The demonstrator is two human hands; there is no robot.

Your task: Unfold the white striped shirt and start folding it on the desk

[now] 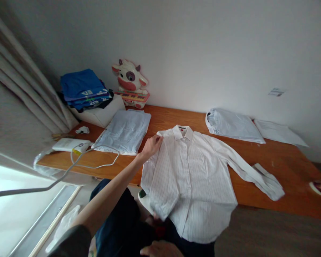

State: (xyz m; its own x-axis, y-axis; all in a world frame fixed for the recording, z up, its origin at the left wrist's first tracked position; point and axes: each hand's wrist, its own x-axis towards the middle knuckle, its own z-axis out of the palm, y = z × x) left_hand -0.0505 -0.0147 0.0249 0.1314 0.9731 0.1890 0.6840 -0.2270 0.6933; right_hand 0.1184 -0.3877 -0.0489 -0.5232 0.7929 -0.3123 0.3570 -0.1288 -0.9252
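The white striped shirt (195, 175) lies face up on the table (283, 167), collar toward the wall, hem hanging over the near edge. One sleeve is folded across the front; the other sleeve, body and hem remain unfolded. The left hand (152, 145) pinches the shoulder; the right hand (162, 249) barely shows, its grip impossible to tell

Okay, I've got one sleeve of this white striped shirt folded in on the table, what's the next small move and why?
Probably fold the other sleeve in next. The white pinstriped button-up shirt lies face up on the orange wooden table; your left hand pins the shoulder whose sleeve already lies over the front, while the far sleeve sprawls outward. Your right hand looks free near your lap.
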